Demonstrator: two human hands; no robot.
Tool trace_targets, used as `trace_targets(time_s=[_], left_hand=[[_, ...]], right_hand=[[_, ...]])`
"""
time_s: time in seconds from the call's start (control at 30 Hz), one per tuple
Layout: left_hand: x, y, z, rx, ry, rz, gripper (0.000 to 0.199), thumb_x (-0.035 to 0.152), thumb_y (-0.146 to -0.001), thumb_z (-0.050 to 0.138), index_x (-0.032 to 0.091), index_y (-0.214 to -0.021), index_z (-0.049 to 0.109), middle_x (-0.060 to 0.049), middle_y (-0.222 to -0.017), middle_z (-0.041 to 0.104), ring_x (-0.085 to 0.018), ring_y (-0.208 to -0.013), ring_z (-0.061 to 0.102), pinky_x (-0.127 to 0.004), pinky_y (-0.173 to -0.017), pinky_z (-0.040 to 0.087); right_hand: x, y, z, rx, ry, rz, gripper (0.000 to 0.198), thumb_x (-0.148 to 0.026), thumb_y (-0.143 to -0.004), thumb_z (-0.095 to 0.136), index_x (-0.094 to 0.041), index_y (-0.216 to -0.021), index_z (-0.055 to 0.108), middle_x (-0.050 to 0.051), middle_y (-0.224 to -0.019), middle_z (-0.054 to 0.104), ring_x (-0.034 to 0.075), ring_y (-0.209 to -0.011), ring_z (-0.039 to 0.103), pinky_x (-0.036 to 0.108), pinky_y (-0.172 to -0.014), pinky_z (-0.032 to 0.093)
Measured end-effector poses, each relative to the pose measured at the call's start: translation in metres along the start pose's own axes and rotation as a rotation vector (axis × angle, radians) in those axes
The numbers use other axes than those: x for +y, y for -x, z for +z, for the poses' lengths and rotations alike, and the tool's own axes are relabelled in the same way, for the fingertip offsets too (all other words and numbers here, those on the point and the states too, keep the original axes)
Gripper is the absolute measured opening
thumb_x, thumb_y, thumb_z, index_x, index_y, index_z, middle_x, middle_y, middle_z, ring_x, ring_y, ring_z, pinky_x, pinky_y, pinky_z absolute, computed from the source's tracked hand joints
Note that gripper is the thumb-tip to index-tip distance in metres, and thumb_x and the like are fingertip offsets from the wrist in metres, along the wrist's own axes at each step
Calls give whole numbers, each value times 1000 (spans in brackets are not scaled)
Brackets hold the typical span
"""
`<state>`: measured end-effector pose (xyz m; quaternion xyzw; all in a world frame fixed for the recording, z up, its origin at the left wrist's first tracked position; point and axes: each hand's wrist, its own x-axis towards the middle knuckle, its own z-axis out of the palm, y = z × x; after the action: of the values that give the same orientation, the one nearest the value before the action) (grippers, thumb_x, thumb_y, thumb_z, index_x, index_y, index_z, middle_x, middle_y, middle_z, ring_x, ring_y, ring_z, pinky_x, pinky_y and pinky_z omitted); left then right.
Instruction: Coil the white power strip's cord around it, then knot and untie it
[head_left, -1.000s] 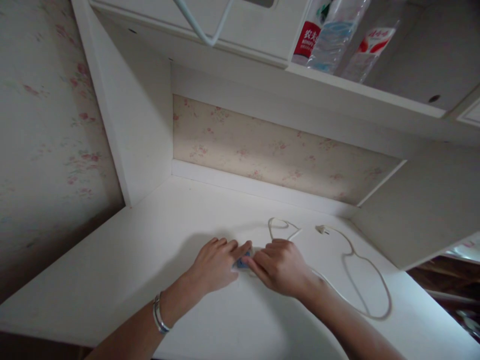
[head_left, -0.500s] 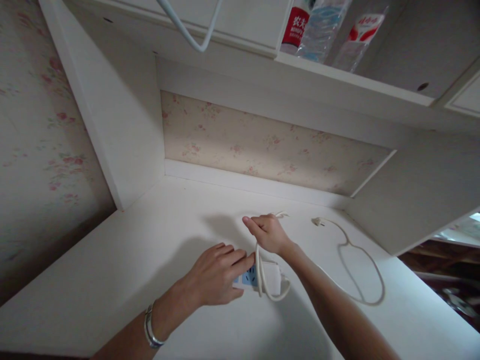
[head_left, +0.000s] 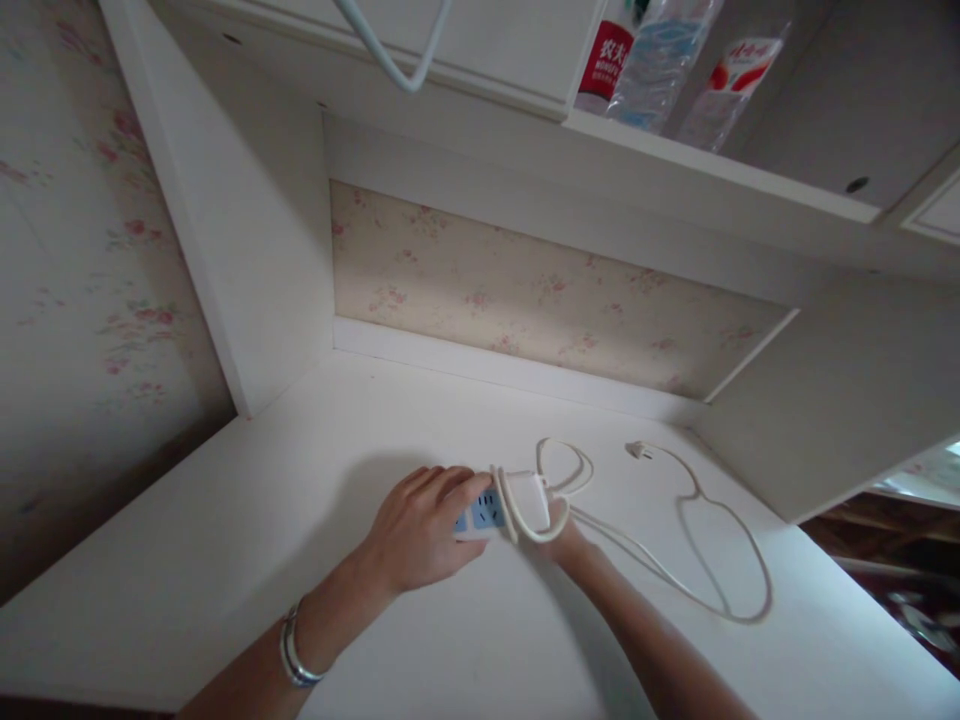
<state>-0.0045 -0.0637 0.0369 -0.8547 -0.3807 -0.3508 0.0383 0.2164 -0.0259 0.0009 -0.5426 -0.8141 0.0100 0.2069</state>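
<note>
My left hand point(head_left: 429, 530) grips the left part of a white power strip point(head_left: 488, 510) with blue socket faces, thumb below and fingers over the top. A cream power cord point(head_left: 510, 505) is looped around the strip's middle, beside the white blank end. My right hand point(head_left: 564, 545) is at the strip's right end, partly behind it and a cord loop. Its fingers are hidden, so its grip cannot be made out. More of the cord lies to the right in a wide curve, ending in a plug point(head_left: 640, 451) on the white surface.
The white desktop point(head_left: 360, 420) sits in a cabinet niche with side panels and floral wallpaper behind. Overhead, a shelf point(head_left: 720, 165) holds several plastic bottles point(head_left: 664, 60). A pale blue rod or hanger point(head_left: 409, 75) hangs at the upper edge.
My right hand has moved down from above the power strip to behind its right end. The cord it pulled upward now lies around the strip, with a loose loop behind. The strip rose slightly in view.
</note>
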Motion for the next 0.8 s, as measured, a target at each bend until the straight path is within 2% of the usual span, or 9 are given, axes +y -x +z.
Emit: trace_targets(time_s=[0.1,0.17,0.27,0.37,0.47,0.53,0.6,0.8], left_hand=[[-7,-4,3,73,-105,-98,49,30,-76,62,22,-122,48,-7,-106,62,-22,-92,60,-36,-84,47],[-12,-6,5,64,-184,-160,46,32,-78,62,23,-122,50,-7,-101,62,-22,-88,60,-36,-81,47],[-14,-6,8,9,-232,-197,49,37,-77,64,24,-122,50,-7,-96,62,-22,-85,60,-35,-78,47],[-9,-5,12,-56,-217,-205,62,43,-72,70,24,-126,46,-6,-97,61,-22,-87,59,-35,-80,46],[-2,-3,18,-125,-194,-209,64,43,-72,70,23,-127,44,-6,-97,61,-23,-86,60,-36,-78,46],[3,-1,21,-184,-154,-165,54,42,-75,67,23,-121,48,-5,-95,62,-22,-84,60,-35,-77,46],[6,0,22,-239,-110,-99,45,42,-76,65,23,-114,53,-4,-94,62,-21,-84,61,-34,-78,47],[7,3,14,-297,-5,138,52,45,-74,65,23,-119,50,-3,-94,64,-21,-86,61,-34,-79,48]], right_hand=[[-17,21,-1,-67,110,-55,38,-29,-95,33,-19,-74,62,5,-66,65,14,-58,58,24,-55,33],[-27,30,-7,-64,192,-130,38,-28,-96,30,-18,-74,59,3,-64,63,13,-57,56,25,-56,30],[-35,34,-24,62,269,-277,35,-28,-94,37,-18,-67,56,1,-57,58,11,-52,51,27,-56,26],[-35,28,-42,220,338,-386,35,-27,-91,45,-18,-58,53,0,-50,53,10,-48,44,30,-55,22],[-37,16,-56,249,344,-529,36,-26,-90,47,-19,-55,53,-1,-47,51,10,-47,42,31,-54,20],[-39,7,-62,194,304,-586,35,-27,-90,46,-19,-57,55,0,-48,52,10,-48,42,30,-54,21],[-41,-5,-67,152,247,-575,38,-29,-90,43,-19,-57,56,0,-49,52,10,-48,41,29,-55,23],[-31,-45,-69,136,81,-441,48,-33,-92,37,-18,-48,50,0,-45,45,10,-47,39,27,-59,27]])
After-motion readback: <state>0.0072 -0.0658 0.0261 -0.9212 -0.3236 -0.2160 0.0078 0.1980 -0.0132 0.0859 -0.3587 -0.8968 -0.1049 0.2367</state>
